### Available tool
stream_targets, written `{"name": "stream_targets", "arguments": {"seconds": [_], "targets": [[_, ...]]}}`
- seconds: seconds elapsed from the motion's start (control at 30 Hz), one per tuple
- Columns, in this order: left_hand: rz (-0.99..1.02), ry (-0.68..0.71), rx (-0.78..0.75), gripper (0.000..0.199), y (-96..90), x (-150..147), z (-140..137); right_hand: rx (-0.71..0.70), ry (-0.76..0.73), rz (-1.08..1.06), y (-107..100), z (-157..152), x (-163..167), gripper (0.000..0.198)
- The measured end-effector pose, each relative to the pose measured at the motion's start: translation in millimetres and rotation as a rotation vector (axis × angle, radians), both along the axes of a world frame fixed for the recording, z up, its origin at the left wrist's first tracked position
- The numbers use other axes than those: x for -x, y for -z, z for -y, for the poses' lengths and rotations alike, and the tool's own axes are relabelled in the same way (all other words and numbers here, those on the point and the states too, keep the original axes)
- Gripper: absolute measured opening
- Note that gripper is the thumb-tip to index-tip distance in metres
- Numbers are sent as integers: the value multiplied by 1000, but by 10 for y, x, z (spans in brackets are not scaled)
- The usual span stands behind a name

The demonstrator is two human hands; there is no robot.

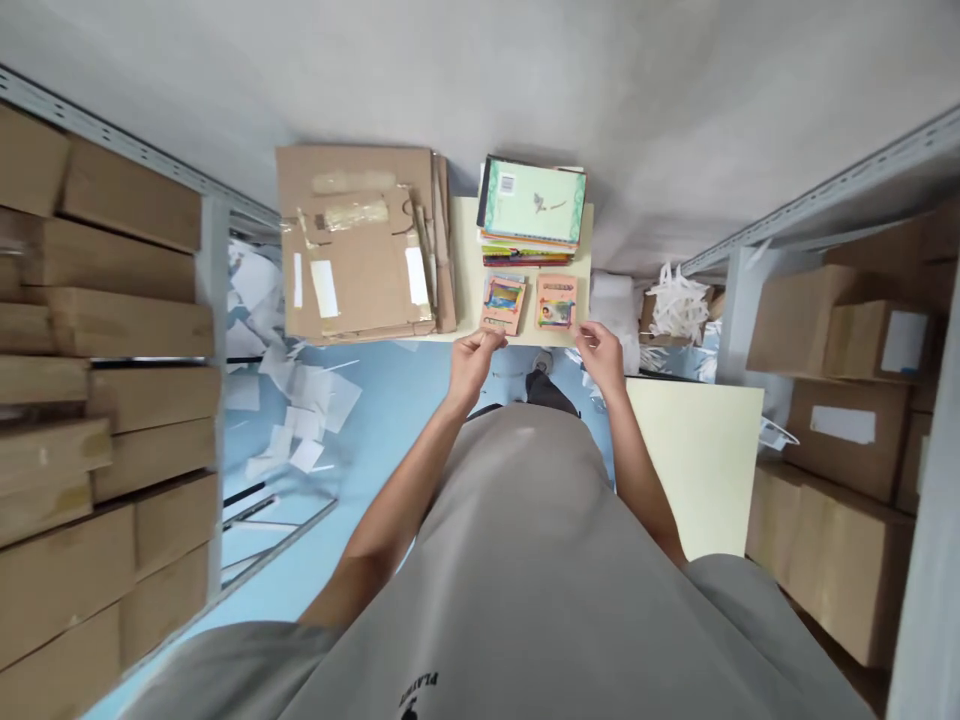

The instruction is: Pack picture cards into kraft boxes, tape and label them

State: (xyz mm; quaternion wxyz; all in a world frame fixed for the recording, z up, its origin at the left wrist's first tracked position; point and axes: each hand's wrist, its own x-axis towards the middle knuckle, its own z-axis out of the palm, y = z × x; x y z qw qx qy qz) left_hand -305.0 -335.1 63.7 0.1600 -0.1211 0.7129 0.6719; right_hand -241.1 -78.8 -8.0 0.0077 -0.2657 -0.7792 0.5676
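Two small pink booklets with colourful pictures lie side by side at the front of the pale table. My left hand [472, 366] is closed, its thumb and fingertips pinched at the bottom edge of the left booklet [504, 303], which sits slightly tilted. By the lower right corner of the right booklet [557, 302] is my right hand [602, 356], with nothing in it and its bent fingers a little apart. Behind both booklets rises a stack of notebooks [532, 205] with a light green cover and barcode on top.
Flattened cardboard boxes [356, 250] are piled on the left of the table [466, 290], against the wall. Shelves of cartons [142, 330] stand on the left, more cartons [855, 420] on the right. Loose papers [307, 415] litter the blue floor. A pale board [697, 460] is at lower right.
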Motion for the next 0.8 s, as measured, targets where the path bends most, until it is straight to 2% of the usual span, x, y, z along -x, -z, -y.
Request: {"name": "stream_targets", "arguments": {"seconds": [0.13,0.23,0.33,0.5,0.63,0.8], "targets": [[30,-2,37,54,71,376,-252,-142,15,265,475,-173,690,37],[44,-23,50,56,178,530,-405,-230,16,478,732,-210,1016,47],[63,-24,56,54,282,599,-502,-215,-16,577,854,-212,1132,46],[127,14,75,51,410,748,-565,-166,-77,622,837,-294,1116,21],[177,78,61,46,493,943,-636,-258,-164,634,718,-302,1109,16],[259,193,83,36,566,1086,-739,-331,-98,608,466,-241,1016,19]]}}
